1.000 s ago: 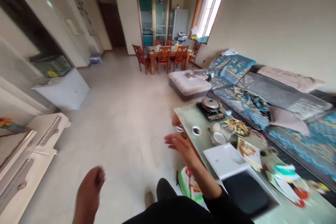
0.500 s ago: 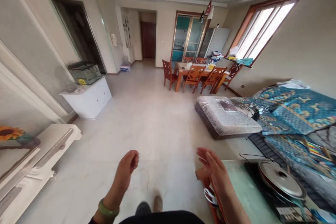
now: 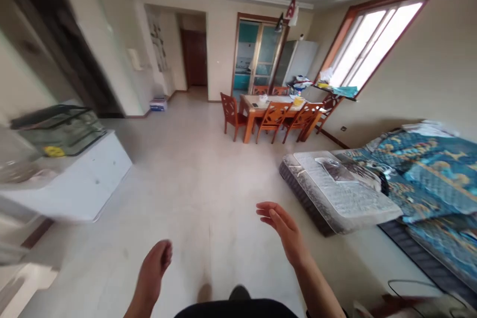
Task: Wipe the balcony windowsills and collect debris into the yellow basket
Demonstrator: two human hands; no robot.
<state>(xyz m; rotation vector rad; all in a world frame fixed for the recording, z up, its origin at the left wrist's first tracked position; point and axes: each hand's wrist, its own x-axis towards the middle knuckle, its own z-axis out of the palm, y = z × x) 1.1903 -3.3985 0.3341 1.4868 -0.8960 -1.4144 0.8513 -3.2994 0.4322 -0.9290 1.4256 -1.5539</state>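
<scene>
Compared with half a second ago: the viewpoint is further into the room. The ottoman (image 3: 354,203) now looks larger and lower in the frame; the white cabinet (image 3: 100,174) with the tank-like case (image 3: 78,126) on it has grown too, at the left edge. The lidded pan, lower right earlier, is out of view; only a blurred reddish-brown edge and a black cord (image 3: 410,282) show in that corner. Left hand (image 3: 155,263) sits lower and further left than before; right hand (image 3: 285,233), earlier against the low surface's edge, is now over bare floor (image 3: 186,174).

Grip, right: fingers extended and loosely apart from the palm, nothing in it. Grip, left: fingers curled inward, blurred, inside of the palm hidden; cannot tell whether the tips meet.

Ottoman: nearest piece to the right hand, not touched, to the right of it and just beside the sofa (image 3: 439,174). Pale top under shiny clear plastic, darker patterned grey sides, a flat brownish packet (image 3: 335,170) lying on top. Sofa wears a blue patterned cover. Beyond, the dining surface (image 3: 274,99) with carved wooden chairs round it, a yellow item (image 3: 298,101) standing on top
</scene>
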